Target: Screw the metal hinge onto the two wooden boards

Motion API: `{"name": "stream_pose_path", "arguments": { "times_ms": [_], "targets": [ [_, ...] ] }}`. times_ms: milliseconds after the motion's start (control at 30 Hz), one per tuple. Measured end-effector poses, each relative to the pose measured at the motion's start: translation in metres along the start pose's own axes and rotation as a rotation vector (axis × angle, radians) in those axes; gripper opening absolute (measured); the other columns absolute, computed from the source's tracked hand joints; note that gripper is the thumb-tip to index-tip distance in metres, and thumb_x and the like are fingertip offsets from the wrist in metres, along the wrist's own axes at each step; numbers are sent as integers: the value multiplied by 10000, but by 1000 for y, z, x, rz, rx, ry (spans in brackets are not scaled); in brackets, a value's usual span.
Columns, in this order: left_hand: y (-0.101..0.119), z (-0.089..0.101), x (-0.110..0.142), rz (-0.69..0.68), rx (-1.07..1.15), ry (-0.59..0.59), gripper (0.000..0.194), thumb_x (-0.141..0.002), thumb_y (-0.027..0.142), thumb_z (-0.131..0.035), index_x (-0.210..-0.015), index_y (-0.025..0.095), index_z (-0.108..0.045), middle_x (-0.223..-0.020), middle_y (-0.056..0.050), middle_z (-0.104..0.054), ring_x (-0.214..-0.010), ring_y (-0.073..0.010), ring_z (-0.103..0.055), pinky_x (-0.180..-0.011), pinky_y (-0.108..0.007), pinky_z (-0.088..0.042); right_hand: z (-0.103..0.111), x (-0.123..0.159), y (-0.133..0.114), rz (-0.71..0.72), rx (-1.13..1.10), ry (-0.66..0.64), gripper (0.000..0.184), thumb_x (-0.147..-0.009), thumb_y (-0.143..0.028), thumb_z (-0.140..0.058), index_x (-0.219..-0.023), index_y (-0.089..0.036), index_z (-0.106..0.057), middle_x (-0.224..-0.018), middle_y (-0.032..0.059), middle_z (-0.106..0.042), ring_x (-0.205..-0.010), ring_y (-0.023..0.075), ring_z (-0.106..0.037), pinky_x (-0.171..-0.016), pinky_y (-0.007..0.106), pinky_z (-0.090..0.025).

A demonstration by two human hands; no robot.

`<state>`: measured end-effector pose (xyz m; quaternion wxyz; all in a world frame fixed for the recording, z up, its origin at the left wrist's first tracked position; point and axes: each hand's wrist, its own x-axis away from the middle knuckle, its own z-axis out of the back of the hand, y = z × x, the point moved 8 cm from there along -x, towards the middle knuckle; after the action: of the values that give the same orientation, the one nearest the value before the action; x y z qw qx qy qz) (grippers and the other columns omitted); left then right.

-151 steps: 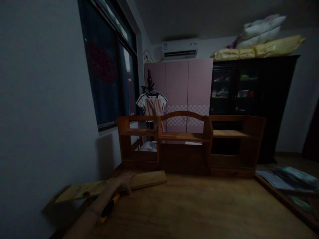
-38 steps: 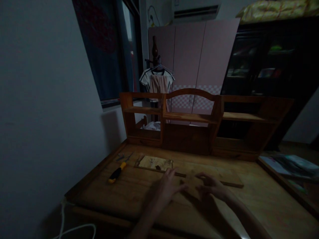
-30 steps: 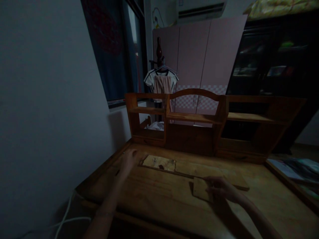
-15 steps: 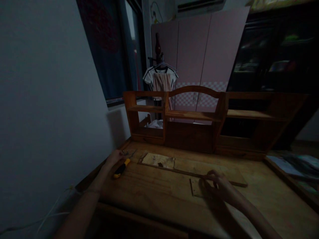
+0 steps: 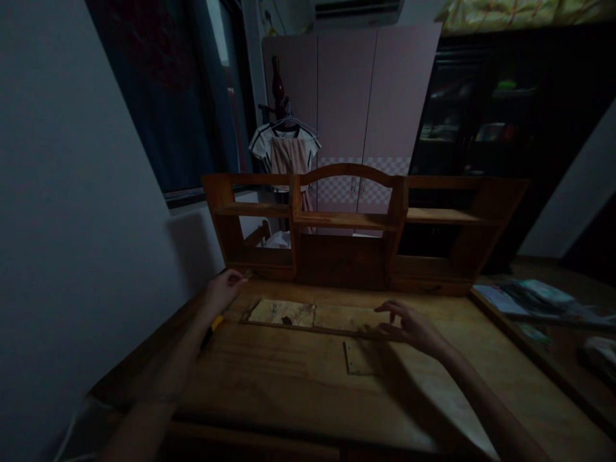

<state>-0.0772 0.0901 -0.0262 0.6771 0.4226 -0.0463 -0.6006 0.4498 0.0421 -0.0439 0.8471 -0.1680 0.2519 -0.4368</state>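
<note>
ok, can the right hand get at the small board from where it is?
Probably yes: the right hand is just beyond the small board, fingers apart and seemingly empty. The board lies on the tabletop, with only shadow visible over it.

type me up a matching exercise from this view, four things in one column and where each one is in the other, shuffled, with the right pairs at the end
Things
1. yellow-and-black tool
2. small board
3. white shirt
4. wooden shelf unit

Places
A. hanging in front of the pink wardrobe
B. standing along the far side of the table
C. partly hidden behind the left forearm
D. lying flat, on the near side of the long board

Right pairs: 1-C, 2-D, 3-A, 4-B
</note>
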Motion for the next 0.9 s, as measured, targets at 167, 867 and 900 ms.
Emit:
{"name": "stream_pose_path", "arguments": {
  "times_ms": [167, 867, 900],
  "targets": [
    [148, -107, 38, -244, 399, -176, 248, -796, 425, -626, -861, 186, -618, -844, -22, -675, -793, -183, -634, -735, -258, -474, -38, 19, -24, 13, 14, -210, 173, -769, -161, -630, -915, -222, -702, -933, 34, -626, -752, 152, -591, -652, 236, -446],
    [151, -230, 88, -68, 751, -231, 321, -879, 482, -575, -986, 180, -549, -848, -67, -680, -777, -174, -662, -673, -242, -490, -104, 45, -41, -358, 236, -68, 851, -787, -587, -645, -1392, -68, -347, -1218, 249, -564, -1053, 383, -583, -841, 430, -437],
    [151, -231, 88, -71, 753, -235, 321, -881, 482, -575, -990, 181, -548, -850, -67, -680, -779, -174, -662, -681, -245, -490, -106, 46, -44, -405, 237, -20, 815, -794, -576, -643, -1366, -64, -368, -1188, 252, -579, -1034, 383, -592, -818, 424, -439]
  ]
}}
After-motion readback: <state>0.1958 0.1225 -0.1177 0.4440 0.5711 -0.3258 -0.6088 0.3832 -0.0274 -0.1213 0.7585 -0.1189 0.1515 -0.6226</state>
